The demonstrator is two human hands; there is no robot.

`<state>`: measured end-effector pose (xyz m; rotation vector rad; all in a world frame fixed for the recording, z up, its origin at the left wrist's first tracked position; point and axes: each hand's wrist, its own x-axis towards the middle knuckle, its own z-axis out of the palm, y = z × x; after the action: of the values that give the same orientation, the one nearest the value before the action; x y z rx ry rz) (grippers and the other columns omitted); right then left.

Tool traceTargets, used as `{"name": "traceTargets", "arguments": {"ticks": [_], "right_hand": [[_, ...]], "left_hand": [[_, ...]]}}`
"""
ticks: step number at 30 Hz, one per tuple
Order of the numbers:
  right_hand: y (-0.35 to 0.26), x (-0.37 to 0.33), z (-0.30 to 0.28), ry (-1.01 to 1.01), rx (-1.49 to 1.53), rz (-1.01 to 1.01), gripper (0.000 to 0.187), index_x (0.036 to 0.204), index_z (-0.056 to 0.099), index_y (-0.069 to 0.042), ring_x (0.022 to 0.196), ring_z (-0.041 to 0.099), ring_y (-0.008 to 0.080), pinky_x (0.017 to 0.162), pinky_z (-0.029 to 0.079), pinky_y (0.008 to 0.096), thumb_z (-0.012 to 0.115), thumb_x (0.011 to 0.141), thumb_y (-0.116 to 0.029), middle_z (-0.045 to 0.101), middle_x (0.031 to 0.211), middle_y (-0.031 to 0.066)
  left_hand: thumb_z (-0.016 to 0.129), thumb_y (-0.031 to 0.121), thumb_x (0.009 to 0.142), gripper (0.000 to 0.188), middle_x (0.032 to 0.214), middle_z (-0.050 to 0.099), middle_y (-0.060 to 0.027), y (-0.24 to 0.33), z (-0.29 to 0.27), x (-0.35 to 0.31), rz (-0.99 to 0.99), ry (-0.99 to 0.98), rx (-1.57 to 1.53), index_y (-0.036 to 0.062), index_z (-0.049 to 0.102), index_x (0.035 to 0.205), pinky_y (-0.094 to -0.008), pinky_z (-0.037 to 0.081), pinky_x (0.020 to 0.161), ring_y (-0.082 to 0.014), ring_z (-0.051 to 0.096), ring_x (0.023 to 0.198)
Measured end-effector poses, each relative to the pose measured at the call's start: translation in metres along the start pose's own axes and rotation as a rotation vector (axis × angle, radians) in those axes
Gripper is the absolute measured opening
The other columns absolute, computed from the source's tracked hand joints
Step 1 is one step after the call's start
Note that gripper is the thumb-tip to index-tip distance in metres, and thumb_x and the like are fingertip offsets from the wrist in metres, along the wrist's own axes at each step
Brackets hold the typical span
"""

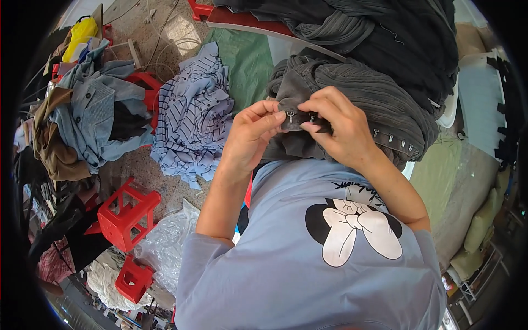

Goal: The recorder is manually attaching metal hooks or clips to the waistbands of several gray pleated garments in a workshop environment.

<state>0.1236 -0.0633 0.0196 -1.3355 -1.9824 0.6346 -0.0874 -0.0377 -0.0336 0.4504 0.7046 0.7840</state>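
A dark grey ribbed garment (352,93) lies bunched across my lap, with several small metal hook clasps (390,138) along its edge. My left hand (254,129) is closed, thumb and forefinger pinching the garment's edge beside one metal clasp (291,116). Close on its right, my right hand (340,125) is closed too, with thumb and forefinger gripping the same strip of cloth at another clasp (312,116). Something dark shows under the right palm; whether it is cloth or a small tool I cannot tell.
More dark garments (407,44) are heaped on a red-edged table ahead. To the left lie a blue striped garment pile (192,104) and blue-grey clothes (99,104) over a red stool. Another red stool (129,214) and clear plastic (170,242) sit at lower left.
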Motion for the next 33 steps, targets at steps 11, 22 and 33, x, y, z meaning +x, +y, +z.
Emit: {"name": "traceTargets", "arguments": {"ticks": [11, 22, 33], "right_hand": [[0.011, 0.005, 0.008, -0.103, 0.306, 0.215, 0.015, 0.098, 0.06, -0.004, 0.084, 0.061, 0.0235, 0.072, 0.049, 0.0363, 0.069, 0.086, -0.004, 0.059, 0.093, 0.0075], [0.024, 0.017, 0.009, -0.189, 0.459, 0.259, 0.01, 0.1, 0.058, -0.001, 0.082, 0.056, 0.0157, 0.073, 0.046, 0.0294, 0.061, 0.098, -0.01, 0.056, 0.092, 0.0062], [0.02, 0.009, 0.006, -0.2, 0.111, 0.141, 0.017, 0.099, 0.065, -0.005, 0.082, 0.067, 0.0262, 0.069, 0.052, 0.0376, 0.071, 0.083, -0.007, 0.063, 0.094, 0.0075]], "left_hand": [[0.068, 0.003, 0.095, 0.013, 0.095, 0.067, 0.0004, 0.0, 0.008, -0.005, 0.082, 0.029, 0.038, 0.0013, 0.065, 0.108, -0.0214, 0.048, 0.08, -0.0055, 0.06, 0.086], [0.063, 0.002, 0.094, 0.019, 0.09, 0.066, 0.0009, 0.002, 0.017, 0.0, 0.104, 0.111, 0.547, 0.0004, 0.068, 0.112, -0.021, 0.047, 0.08, -0.006, 0.059, 0.087], [0.067, 0.002, 0.092, 0.019, 0.096, 0.067, 0.0011, -0.005, 0.006, 0.002, 0.08, 0.088, 0.253, -0.001, 0.068, 0.111, -0.0186, 0.042, 0.072, -0.0035, 0.055, 0.079]]}}
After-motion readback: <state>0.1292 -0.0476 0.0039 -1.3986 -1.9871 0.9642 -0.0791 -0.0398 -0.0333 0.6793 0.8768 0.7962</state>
